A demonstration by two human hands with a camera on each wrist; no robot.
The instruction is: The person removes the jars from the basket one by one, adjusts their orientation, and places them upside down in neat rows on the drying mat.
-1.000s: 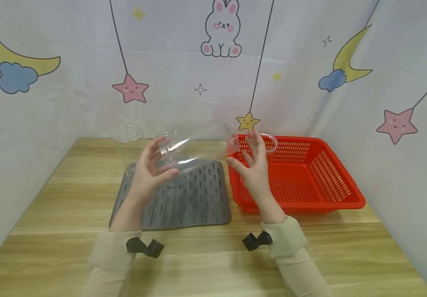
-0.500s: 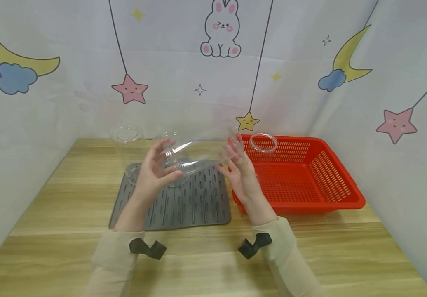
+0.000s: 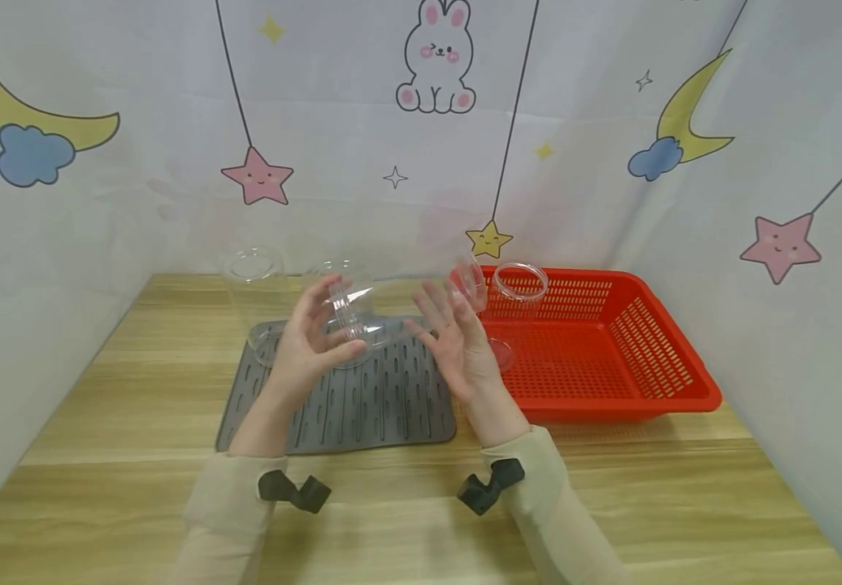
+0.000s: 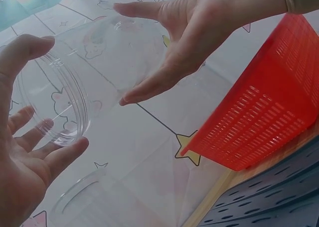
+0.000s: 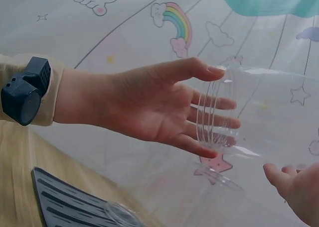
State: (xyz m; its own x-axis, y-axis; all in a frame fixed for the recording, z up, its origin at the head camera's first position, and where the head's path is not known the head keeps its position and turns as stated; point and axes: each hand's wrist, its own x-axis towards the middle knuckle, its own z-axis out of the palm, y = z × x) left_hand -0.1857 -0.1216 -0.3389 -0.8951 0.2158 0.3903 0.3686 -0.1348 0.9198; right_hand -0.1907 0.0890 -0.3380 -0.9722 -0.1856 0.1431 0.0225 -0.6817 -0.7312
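Note:
My left hand [image 3: 297,353] grips a clear plastic jar [image 3: 384,296] round its threaded mouth, thumb on the near side and fingers on the far side. Tipped on its side above the grey mat [image 3: 392,414], the jar has its base to the right. My right hand [image 3: 463,349] is at the base half, fingers straight and spread; the left wrist view puts its thumb [image 4: 137,10] above the jar and its fingers below. Two more clear jars stand at the back left, one [image 3: 254,288] at the mat's left and another [image 3: 344,361] behind my left hand.
On the right sits a red perforated basket [image 3: 596,402], with a clear jar [image 3: 520,284] upright at its left end. The wooden table [image 3: 392,520] runs back to a printed cloth [image 3: 348,122] that hangs behind and at both sides.
My right hand has moved left from beyond the jar's base to alongside its body, turning its palm more into view. The left hand and jar have shifted slightly right.

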